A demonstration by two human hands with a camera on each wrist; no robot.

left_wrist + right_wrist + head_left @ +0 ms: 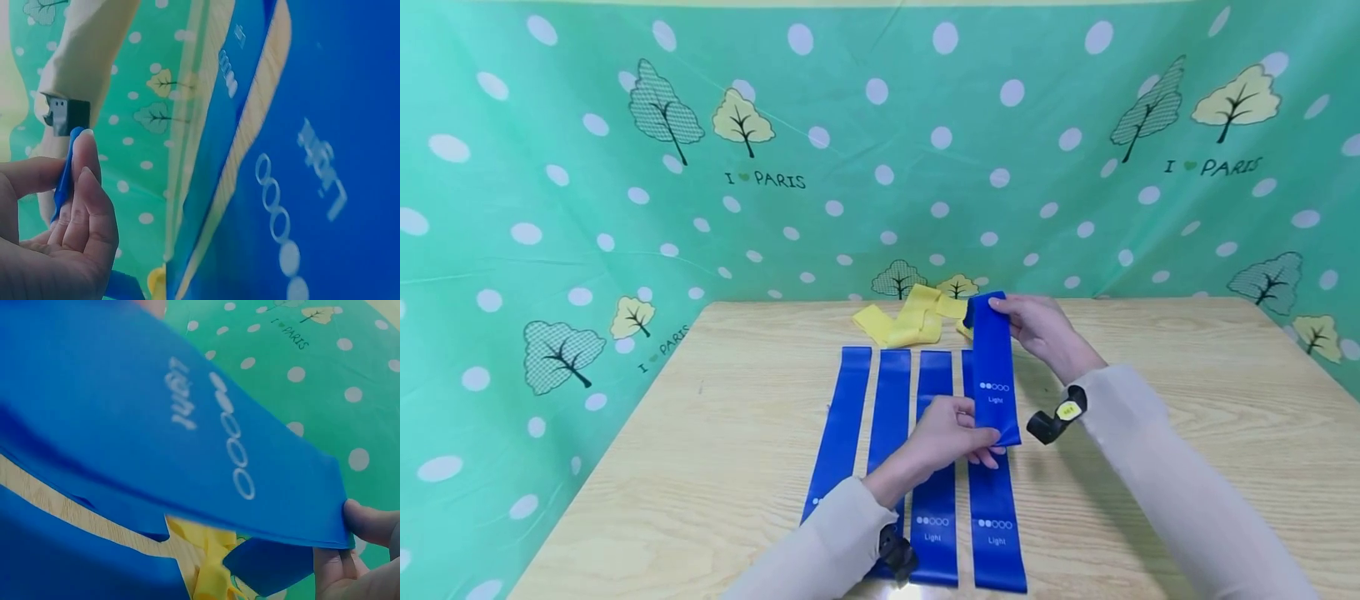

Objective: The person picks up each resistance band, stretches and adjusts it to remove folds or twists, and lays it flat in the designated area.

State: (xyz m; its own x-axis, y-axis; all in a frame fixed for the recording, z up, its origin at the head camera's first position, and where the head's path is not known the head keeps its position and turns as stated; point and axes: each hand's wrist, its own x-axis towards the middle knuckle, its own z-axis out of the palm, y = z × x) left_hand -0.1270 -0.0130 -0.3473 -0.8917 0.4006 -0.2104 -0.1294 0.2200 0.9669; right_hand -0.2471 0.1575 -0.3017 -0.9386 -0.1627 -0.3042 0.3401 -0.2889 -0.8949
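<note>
Blue sheet matl., smooth w/ slight sheen, forms band 1, leftmost of a row of 4 on the wood-grain table. Pos.: slanted front to back, print mostly covered by the L. sleeve. Dotted green cloth hangs behind the table. Next R.: band 2, same colour; upper length exposed, lower part crossed by the L. forearm and L. wrist mount, black.

Beyond the row, near the back edge: yellow strips, heaped loosely w/ overlapping folds; R. end partly hidden.

Band 3: flat, narrow strip of table visible each side. White print near front end: 2 filled dots, 3 rings, "Light" below.

L. hand: above band 3, pinching btm. end of the held band; thumb on front face, fingers behind. L. wrist view shows the pinched matl. edge-on, as a thin blue line.

Band 4: rightmost in row, same print; upper part hidden behind held band.

Held band (no. 5): raised over band 4, near-vertical in head view, face toward camera. Same dots, rings and "Light", reading upright, lower half. Slight crease at btm. end; darker blue fold shows beside upper L. edge.

R. hand: pinching top end, thumb in front. R. wrist mount: black, w/ yellow label, at cuff of R. sleeve.
</note>
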